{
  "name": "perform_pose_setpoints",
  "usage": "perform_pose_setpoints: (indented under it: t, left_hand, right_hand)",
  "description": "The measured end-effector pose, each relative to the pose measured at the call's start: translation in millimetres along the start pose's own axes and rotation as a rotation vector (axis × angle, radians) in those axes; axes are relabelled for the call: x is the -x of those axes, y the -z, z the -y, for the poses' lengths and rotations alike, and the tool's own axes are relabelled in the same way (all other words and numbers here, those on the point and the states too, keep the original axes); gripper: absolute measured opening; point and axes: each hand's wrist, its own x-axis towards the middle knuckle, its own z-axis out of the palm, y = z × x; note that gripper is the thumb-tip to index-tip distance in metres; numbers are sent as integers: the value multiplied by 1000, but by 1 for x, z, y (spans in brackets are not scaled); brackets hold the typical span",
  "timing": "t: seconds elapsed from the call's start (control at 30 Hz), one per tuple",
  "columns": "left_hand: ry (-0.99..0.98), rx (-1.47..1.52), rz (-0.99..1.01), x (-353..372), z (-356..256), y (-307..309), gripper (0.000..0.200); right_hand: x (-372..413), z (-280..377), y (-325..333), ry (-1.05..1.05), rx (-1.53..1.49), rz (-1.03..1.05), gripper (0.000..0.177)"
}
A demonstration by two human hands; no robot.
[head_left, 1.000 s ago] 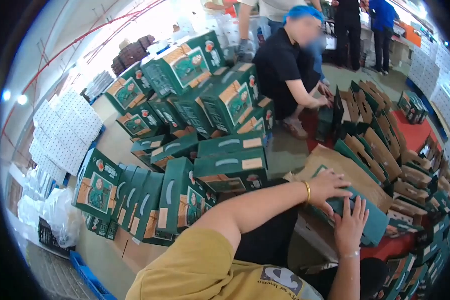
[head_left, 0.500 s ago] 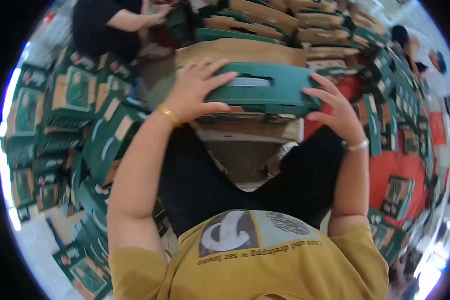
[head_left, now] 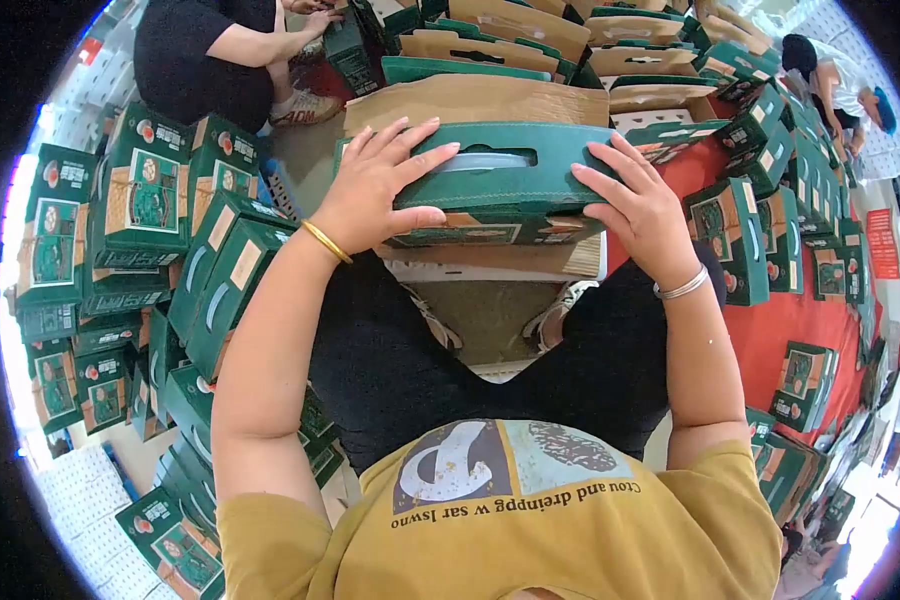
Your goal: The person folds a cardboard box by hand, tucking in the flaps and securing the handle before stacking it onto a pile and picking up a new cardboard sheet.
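Observation:
A green carton (head_left: 515, 187) with a pale plastic handle (head_left: 485, 162) in its top slot stands in front of my knees. My left hand (head_left: 375, 190) lies on the left part of its top, fingers spread, thumb along the near edge. On the right end of the top rests my right hand (head_left: 642, 210), its fingers stretched out and a little apart. Neither hand is wrapped round the handle. Behind the carton a brown cardboard flap (head_left: 480, 98) stands up. Under it, a white-edged cardboard piece (head_left: 470, 272) shows.
Green gift cartons (head_left: 145, 195) are stacked at my left. More cartons (head_left: 735, 240) stand on the red floor covering (head_left: 770, 335) at right. Open cartons (head_left: 510, 30) fill the back. One person (head_left: 210, 55) crouches at upper left; another (head_left: 840, 90) is at upper right.
My right hand has slid from the carton's right end inward onto its top. My left hand has shifted slightly left and stays on the carton. The view is sharper now.

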Motion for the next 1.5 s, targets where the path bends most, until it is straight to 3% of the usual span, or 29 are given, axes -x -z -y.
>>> perform_pose_setpoints:
  t: [0.6, 0.83, 1.0, 1.17, 1.5]
  left_hand:
    - [-75, -6, -14, 2, 3, -4, 58]
    - [-113, 9, 36, -17, -10, -3, 77]
    - [-296, 136, -10, -55, -36, -16, 82]
    - [-255, 47, -63, -63, -45, -27, 65]
    - [-306, 46, -58, -63, -42, -23, 57]
  right_hand:
    - [10, 26, -28, -122, 108, -232, 43]
    - [13, 27, -30, -112, 112, -245, 46]
    - [16, 27, -30, -116, 127, -235, 46]
    - [16, 27, -30, -129, 110, -227, 46]
    - [16, 28, -25, -142, 63, -191, 43]
